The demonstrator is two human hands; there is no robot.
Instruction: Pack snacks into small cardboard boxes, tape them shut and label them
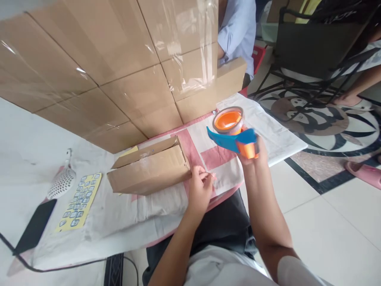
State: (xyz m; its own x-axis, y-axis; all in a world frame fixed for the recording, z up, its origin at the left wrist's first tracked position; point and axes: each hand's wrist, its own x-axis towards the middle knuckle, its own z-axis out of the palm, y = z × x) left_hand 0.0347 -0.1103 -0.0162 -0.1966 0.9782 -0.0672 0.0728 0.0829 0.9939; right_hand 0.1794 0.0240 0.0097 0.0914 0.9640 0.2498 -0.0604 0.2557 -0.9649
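Note:
My right hand (253, 153) grips a tape dispenser (245, 141) with a blue and orange body. A roll of tape on an orange hub (228, 120) sits at its far side, raised over the table's right part. My left hand (201, 187) is beside the right end of a small cardboard box (149, 171), its fingers curled together. Whether anything thin is between those fingertips I cannot make out. The box lies on the table, a gap showing along its top flaps.
Taped cardboard boxes (125, 75) stand stacked along the table's back. On the left lie a yellow sticker sheet (80, 200), a white perforated object (62, 182) and a black flat object (35, 226). A person in a blue shirt (239, 31) sits behind the stack.

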